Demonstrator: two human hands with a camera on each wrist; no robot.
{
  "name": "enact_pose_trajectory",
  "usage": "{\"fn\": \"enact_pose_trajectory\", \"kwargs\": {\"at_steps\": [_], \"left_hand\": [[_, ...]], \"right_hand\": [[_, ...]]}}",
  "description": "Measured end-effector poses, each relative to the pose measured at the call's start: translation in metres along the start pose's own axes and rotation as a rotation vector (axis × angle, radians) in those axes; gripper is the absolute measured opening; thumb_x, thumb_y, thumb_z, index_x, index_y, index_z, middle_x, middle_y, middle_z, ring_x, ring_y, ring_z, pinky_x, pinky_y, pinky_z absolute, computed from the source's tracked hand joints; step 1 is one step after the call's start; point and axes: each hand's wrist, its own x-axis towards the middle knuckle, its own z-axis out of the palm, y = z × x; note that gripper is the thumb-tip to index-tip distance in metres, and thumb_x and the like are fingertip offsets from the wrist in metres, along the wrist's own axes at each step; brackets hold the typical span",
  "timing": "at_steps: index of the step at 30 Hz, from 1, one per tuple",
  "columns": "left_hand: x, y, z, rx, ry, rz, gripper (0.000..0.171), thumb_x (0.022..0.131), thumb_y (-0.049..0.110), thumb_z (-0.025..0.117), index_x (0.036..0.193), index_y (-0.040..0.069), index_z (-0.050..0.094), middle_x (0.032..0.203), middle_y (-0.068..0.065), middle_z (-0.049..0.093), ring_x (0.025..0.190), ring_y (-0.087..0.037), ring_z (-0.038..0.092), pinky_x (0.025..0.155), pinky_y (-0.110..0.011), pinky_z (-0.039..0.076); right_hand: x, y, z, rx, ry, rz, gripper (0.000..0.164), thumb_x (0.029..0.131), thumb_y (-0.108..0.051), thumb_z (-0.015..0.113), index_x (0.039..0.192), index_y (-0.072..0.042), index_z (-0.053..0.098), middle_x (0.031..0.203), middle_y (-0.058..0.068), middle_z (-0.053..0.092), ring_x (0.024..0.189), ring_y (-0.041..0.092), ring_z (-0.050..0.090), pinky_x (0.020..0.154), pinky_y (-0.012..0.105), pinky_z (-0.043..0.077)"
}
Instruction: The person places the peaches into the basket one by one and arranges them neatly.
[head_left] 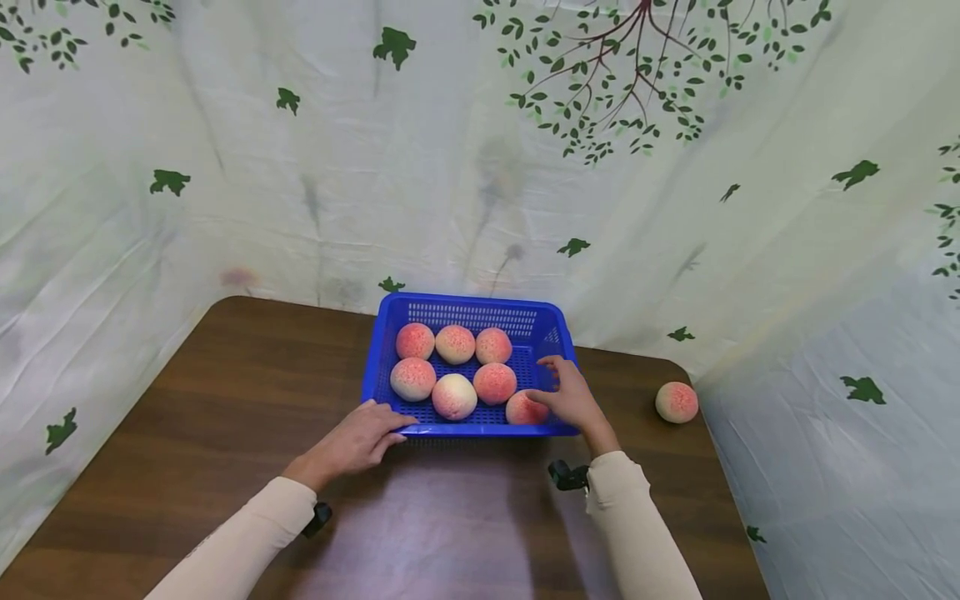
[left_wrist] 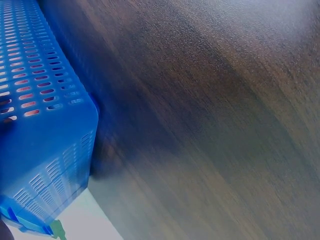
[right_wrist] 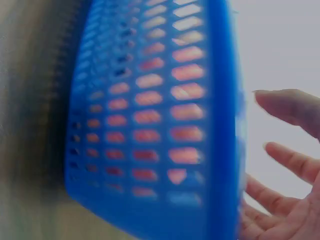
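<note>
A blue plastic basket (head_left: 468, 430) stands on the table with several pink-and-cream peaches inside, set in two rows. At its front left corner my left hand (head_left: 358, 442) grips the rim, fingers over the edge and thumb on the outside. My right hand (head_left: 573, 400) hovers over the basket's right end, thumb and fingers spread apart with nothing between them. Just under that thumb sits the front right peach (head_left: 525, 410), partly covered by the hand. In the right wrist view, the spread fingers (right_wrist: 287, 160) show above the basket's rim.
One more peach (head_left: 677, 402) lies on the brown wooden table (head_left: 247, 392) near its right edge. A pale cloth (head_left: 450, 167) printed with leaves and branches hangs behind the table and along both sides.
</note>
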Motion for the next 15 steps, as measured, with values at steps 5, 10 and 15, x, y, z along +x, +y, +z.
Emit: {"fn": "enact_pose_trajectory", "kwargs": {"at_steps": [5, 10, 15], "left_hand": [[0.000, 0.000, 0.000, -0.001, 0.000, 0.002, 0.025, 0.087, 0.011, 0.068, 0.110, 0.003, 0.069, 0.082, -0.001, 0.065, 0.075, -0.015, 0.055, 0.071, -0.031, 0.041], [0.000, -0.001, 0.000, -0.002, 0.017, 0.013, 0.025, 0.086, 0.011, 0.069, 0.109, 0.003, 0.069, 0.084, -0.001, 0.066, 0.076, -0.016, 0.056, 0.071, -0.031, 0.040], [0.001, 0.000, -0.001, -0.009, -0.003, -0.004, 0.026, 0.086, 0.011, 0.069, 0.111, 0.004, 0.069, 0.087, -0.002, 0.067, 0.079, -0.017, 0.058, 0.073, -0.032, 0.041]], "right_hand": [[-0.003, 0.008, -0.017, 0.081, 0.077, 0.021, 0.054, 0.087, -0.017, 0.071, 0.132, -0.002, 0.046, 0.135, 0.024, 0.045, 0.122, 0.042, 0.047, 0.098, 0.054, 0.041], [-0.006, 0.022, -0.030, 0.141, 0.155, 0.040, 0.055, 0.088, -0.019, 0.071, 0.133, -0.002, 0.046, 0.136, 0.022, 0.045, 0.122, 0.040, 0.047, 0.099, 0.053, 0.040], [-0.009, 0.035, -0.041, 0.168, 0.223, 0.068, 0.054, 0.090, -0.022, 0.070, 0.133, -0.002, 0.046, 0.137, 0.021, 0.044, 0.125, 0.038, 0.044, 0.101, 0.052, 0.038]]}}
